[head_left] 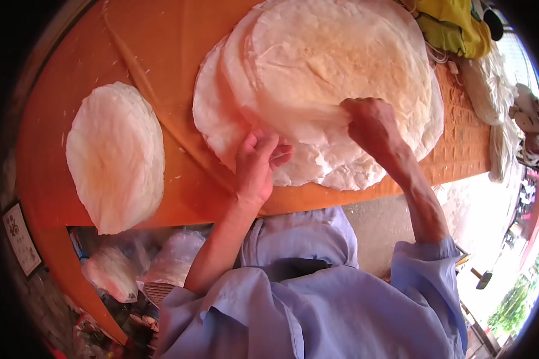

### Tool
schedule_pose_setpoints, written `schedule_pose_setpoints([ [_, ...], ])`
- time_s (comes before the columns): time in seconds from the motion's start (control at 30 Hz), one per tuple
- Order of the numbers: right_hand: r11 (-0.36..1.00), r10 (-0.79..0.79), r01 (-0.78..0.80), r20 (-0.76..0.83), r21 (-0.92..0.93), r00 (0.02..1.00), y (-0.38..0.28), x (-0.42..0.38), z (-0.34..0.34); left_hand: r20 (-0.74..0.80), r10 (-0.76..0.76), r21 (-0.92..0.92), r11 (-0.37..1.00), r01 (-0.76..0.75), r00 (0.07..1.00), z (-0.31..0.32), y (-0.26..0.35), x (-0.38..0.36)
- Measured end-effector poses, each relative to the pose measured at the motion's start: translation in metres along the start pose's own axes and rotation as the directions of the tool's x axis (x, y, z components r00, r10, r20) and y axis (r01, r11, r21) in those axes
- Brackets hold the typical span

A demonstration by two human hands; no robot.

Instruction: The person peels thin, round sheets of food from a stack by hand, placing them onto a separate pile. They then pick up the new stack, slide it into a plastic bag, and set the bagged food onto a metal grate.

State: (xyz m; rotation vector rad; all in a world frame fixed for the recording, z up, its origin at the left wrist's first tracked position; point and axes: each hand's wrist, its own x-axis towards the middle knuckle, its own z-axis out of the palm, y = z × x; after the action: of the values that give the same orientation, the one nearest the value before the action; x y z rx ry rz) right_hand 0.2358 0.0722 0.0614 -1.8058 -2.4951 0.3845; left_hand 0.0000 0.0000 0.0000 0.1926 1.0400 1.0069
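the marks on the framed sign (22, 239) are too small to read. a big pile of thin round sheets (341, 54) sits by the near edge of the orange table (173, 48), pale and wrinkly. bare table splits it from a small pile (115, 155) by the left edge. the right hand (371, 122) is clenched on a blurry sheet (308, 113); i cannot tell if the left hand (259, 163), half curled, grips anything.

The orange table (179, 36) bears broad, pale sheets (341, 54) and an oval stack (117, 158).
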Motion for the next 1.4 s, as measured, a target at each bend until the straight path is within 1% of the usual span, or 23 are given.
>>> schedule_pose_setpoints([
  [0.07,0.999,-0.02,0.025,-0.131,0.038,0.991,-0.004,-0.003,-0.021,0.029,0.08,-0.014,0.997,-0.08,0.996,0.002,-0.004,-0.002],
  [0.1,0.999,-0.029,0.023,-0.143,-0.046,0.989,-0.014,-0.004,-0.037,0.01,0.019,-0.071,0.997,-0.018,1.0,0.004,-0.01,-0.005],
  [0.17,0.996,-0.077,0.087,-0.251,0.03,0.965,-0.023,-0.004,-0.026,-0.001,0.001,-0.128,0.992,-0.001,1.0,0.008,-0.005,0.0],
  [0.3,0.994,-0.055,0.063,-0.09,0.088,0.994,-0.027,-0.007,0.022,0.054,-0.003,-0.101,0.995,0.008,0.999,0.006,0.006,0.011],
  [0.37,0.996,0.011,-0.01,-0.013,0.089,1.0,-0.041,0.007,0.009,0.107,0.006,-0.074,0.997,0.002,0.994,-0.003,0.0,0.017],
  [0.4,0.995,0.048,-0.049,0.016,0.082,0.999,-0.047,0.013,0.003,0.133,-0.022,-0.116,0.993,0.037,0.991,-0.001,0.001,0.017],
  [0.5,0.987,-0.066,0.074,-0.063,0.142,0.996,-0.058,0.011,0.028,0.241,-0.042,-0.189,0.978,0.089,0.97,0.009,0.012,0.021],
  [0.53,0.955,-0.113,0.135,-0.1,0.263,0.989,-0.061,0.001,0.024,0.282,-0.031,-0.181,0.98,0.085,0.959,0.008,0.014,0.022],
  [0.6,0.955,-0.127,0.194,-0.281,0.225,0.951,-0.065,-0.01,0.024,0.307,-0.009,-0.199,0.977,0.074,0.952,0.006,0.014,0.022],
  [0.67,0.966,-0.099,0.182,-0.385,0.185,0.918,-0.062,-0.013,0.032,0.307,0.016,-0.246,0.967,0.063,0.952,0.013,0.013,0.024],
  [0.77,0.988,0.015,0.036,-0.334,0.147,0.942,-0.052,-0.001,0.051,0.323,0.047,-0.29,0.956,0.051,0.945,0.024,0.023,0.02],
  [0.87,0.991,-0.042,0.066,-0.203,0.112,0.978,-0.034,0.015,0.02,0.295,-0.044,-0.266,0.956,0.127,0.954,0.005,0.023,0.016],
  [0.9,0.999,0.029,-0.037,-0.231,-0.03,0.972,-0.033,0.022,-0.012,0.227,-0.055,-0.154,0.984,0.091,0.972,-0.003,0.023,0.012],
  [0.93,0.992,0.124,-0.125,-0.241,0.011,0.962,-0.025,0.03,-0.043,0.154,-0.057,-0.038,0.997,0.063,0.986,-0.014,0.022,0.005],
  [0.97,0.986,0.053,-0.102,-0.333,-0.131,0.941,-0.024,0.033,-0.079,0.077,-0.05,0.08,0.996,0.044,0.996,-0.019,0.021,-0.002],
  [1.0,0.998,0.048,-0.063,-0.456,-0.018,0.888,-0.037,0.028,-0.108,-0.087,-0.048,0.182,0.981,0.063,0.995,-0.02,0.02,-0.006],
  [1.03,0.992,0.001,-0.069,-0.519,-0.11,0.855,-0.048,0.02,-0.124,-0.139,-0.003,0.226,0.973,0.035,0.99,-0.019,0.021,-0.012],
  [1.1,0.989,-0.116,0.05,-0.507,-0.142,0.854,-0.053,0.01,-0.118,-0.234,0.093,0.312,0.95,-0.016,0.968,-0.017,0.023,-0.02],
  [1.17,0.994,-0.094,0.069,-0.355,-0.082,0.93,-0.063,0.004,-0.086,-0.167,0.033,0.191,0.982,-0.001,0.985,-0.024,0.021,-0.017],
  [1.23,0.999,-0.037,0.042,-0.152,0.025,0.988,-0.054,0.005,-0.025,-0.119,-0.018,0.101,0.994,0.03,0.993,-0.028,0.02,-0.014],
  [1.3,0.99,-0.092,0.101,-0.096,0.095,0.991,-0.05,0.008,0.021,-0.078,-0.071,0.045,0.996,0.075,0.994,-0.023,0.016,-0.011],
  [1.33,0.99,-0.093,0.104,-0.107,0.098,0.99,-0.046,0.008,0.021,-0.062,-0.097,0.016,0.995,0.098,0.993,-0.025,0.012,-0.008],
  [1.4,0.988,-0.09,0.103,-0.114,0.115,0.989,-0.044,0.008,0.005,-0.017,-0.154,0.115,0.981,0.155,0.988,-0.023,0.007,-0.006],
])
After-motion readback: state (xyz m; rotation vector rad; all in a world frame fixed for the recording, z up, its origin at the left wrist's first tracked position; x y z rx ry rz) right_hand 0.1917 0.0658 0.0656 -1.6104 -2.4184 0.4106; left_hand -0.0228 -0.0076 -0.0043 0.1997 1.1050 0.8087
